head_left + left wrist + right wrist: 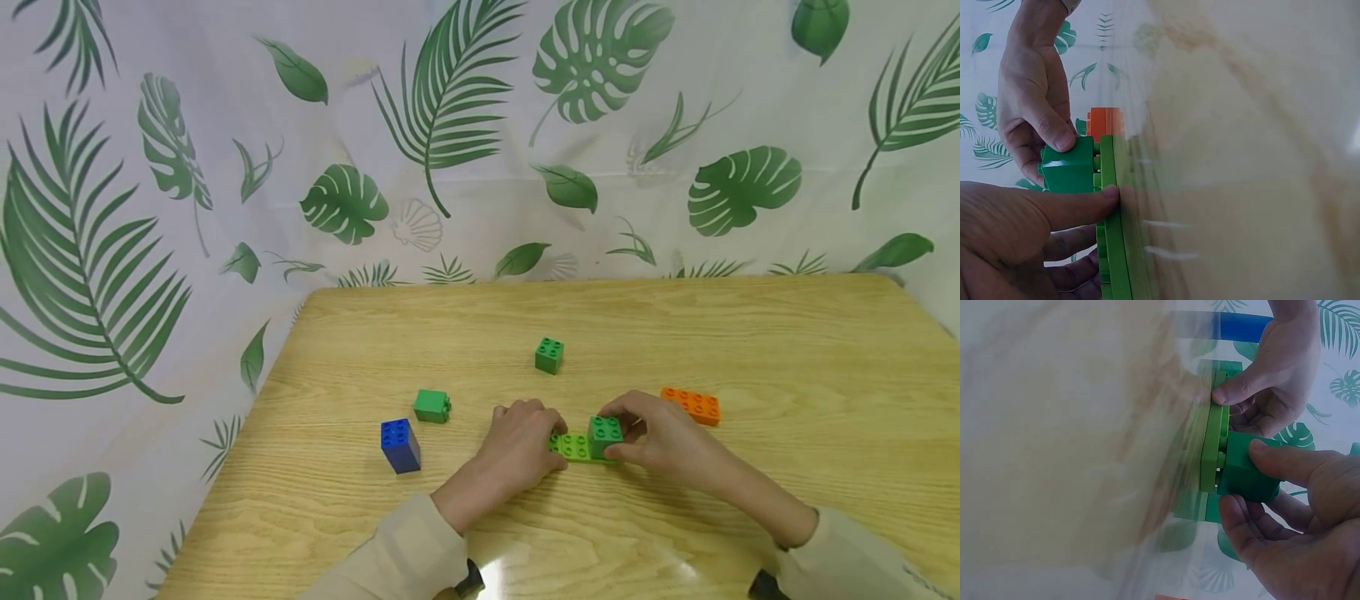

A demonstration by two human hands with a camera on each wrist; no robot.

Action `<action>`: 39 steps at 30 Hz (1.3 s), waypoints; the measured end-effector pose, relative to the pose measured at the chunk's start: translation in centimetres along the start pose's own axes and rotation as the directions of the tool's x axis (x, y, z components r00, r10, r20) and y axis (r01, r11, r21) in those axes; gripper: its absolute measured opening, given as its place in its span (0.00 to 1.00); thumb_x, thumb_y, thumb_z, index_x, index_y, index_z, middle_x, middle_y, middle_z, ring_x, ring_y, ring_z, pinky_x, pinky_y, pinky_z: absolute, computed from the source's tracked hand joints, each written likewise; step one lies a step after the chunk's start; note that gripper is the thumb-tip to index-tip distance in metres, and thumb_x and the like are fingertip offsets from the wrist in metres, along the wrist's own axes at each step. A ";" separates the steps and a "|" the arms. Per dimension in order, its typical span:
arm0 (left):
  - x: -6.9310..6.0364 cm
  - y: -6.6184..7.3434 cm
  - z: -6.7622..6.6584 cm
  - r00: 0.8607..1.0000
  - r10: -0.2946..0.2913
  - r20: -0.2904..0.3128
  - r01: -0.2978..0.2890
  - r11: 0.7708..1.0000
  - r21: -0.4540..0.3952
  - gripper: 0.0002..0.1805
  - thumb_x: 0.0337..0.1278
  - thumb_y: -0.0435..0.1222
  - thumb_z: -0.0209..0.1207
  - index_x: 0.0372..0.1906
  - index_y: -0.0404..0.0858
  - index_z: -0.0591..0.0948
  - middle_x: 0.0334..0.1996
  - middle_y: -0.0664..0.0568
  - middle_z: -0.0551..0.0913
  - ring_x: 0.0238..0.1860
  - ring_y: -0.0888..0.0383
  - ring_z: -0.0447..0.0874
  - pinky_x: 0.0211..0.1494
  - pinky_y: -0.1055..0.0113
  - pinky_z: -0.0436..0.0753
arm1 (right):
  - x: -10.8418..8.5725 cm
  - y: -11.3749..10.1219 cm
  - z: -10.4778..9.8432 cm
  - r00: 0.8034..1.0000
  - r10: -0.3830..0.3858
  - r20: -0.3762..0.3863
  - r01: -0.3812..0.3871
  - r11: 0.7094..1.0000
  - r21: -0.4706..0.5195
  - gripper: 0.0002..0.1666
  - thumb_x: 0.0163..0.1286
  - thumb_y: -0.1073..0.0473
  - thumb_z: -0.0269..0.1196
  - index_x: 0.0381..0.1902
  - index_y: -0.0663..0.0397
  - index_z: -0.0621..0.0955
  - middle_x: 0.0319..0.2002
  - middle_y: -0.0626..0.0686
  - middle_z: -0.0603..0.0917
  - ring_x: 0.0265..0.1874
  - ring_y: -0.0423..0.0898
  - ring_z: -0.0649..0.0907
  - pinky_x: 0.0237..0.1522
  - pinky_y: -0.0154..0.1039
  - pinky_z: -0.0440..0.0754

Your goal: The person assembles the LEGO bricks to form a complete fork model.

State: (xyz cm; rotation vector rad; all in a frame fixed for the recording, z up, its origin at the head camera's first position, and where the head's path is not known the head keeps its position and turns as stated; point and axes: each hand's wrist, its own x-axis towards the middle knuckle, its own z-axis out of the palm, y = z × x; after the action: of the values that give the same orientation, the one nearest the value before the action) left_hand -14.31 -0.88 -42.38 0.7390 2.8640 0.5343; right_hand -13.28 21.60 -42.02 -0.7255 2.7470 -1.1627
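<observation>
A lime-green toy building plate (pixel 574 447) lies flat on the table between both hands. My left hand (pixel 521 439) grips its left part, with the thumb along the near edge. At the plate's right end, my right hand (pixel 667 433) pinches a dark green toy brick (pixel 605 437) between thumb and fingers. In the right wrist view, studs of the plate show in a narrow gap beneath the green brick (pixel 1247 465), which sits slightly tilted. Whether its underside touches the studs, I cannot tell.
A tall blue brick (pixel 401 446) stands on the left, with a green brick (pixel 431 406) on its side behind it. Another green brick (pixel 549 355) stands farther back. An orange brick (pixel 692 406) lies just beyond my right hand. Patterned cloth (pixel 465 233) hangs behind the table.
</observation>
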 end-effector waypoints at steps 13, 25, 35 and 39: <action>0.1 0.1 0.1 0.999 0.033 0.003 -0.033 0.999 0.042 0.18 0.56 0.43 0.76 0.51 0.42 0.90 0.42 0.54 0.85 0.46 0.56 0.80 0.47 0.62 0.70 | 0.1 -0.2 0.0 1.000 -0.007 -0.009 0.006 1.000 -0.017 0.22 0.56 0.68 0.79 0.47 0.63 0.84 0.40 0.50 0.85 0.35 0.41 0.83 0.37 0.37 0.85; 0.1 0.2 -0.2 0.999 0.049 0.006 -0.050 0.997 0.052 0.18 0.54 0.41 0.77 0.49 0.38 0.91 0.38 0.53 0.84 0.43 0.55 0.80 0.49 0.64 0.73 | 0.2 -0.3 -0.1 1.000 -0.002 0.005 0.002 1.000 -0.019 0.20 0.56 0.68 0.79 0.46 0.61 0.84 0.38 0.48 0.85 0.34 0.39 0.83 0.36 0.35 0.84; 0.1 0.1 -0.2 0.998 0.062 0.007 -0.063 0.997 0.044 0.18 0.54 0.40 0.77 0.49 0.38 0.91 0.38 0.52 0.84 0.43 0.55 0.80 0.53 0.62 0.75 | 0.1 -0.7 0.0 0.999 -0.034 0.010 0.035 0.998 -0.053 0.21 0.54 0.68 0.80 0.45 0.60 0.85 0.38 0.46 0.86 0.33 0.38 0.83 0.35 0.34 0.83; 0.1 0.1 -0.1 0.998 0.066 0.003 -0.066 0.997 0.039 0.18 0.53 0.41 0.77 0.49 0.38 0.91 0.38 0.52 0.85 0.43 0.56 0.81 0.53 0.62 0.75 | 0.1 -0.9 0.0 0.999 -0.042 0.009 0.043 0.996 -0.081 0.20 0.54 0.67 0.80 0.44 0.59 0.85 0.37 0.45 0.85 0.32 0.38 0.82 0.34 0.34 0.83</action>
State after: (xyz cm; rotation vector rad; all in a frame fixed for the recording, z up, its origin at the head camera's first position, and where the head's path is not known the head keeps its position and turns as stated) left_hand -14.36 -0.79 -42.30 0.8421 2.8652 0.4871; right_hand -13.04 20.99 -41.40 -0.7988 2.7999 -1.0590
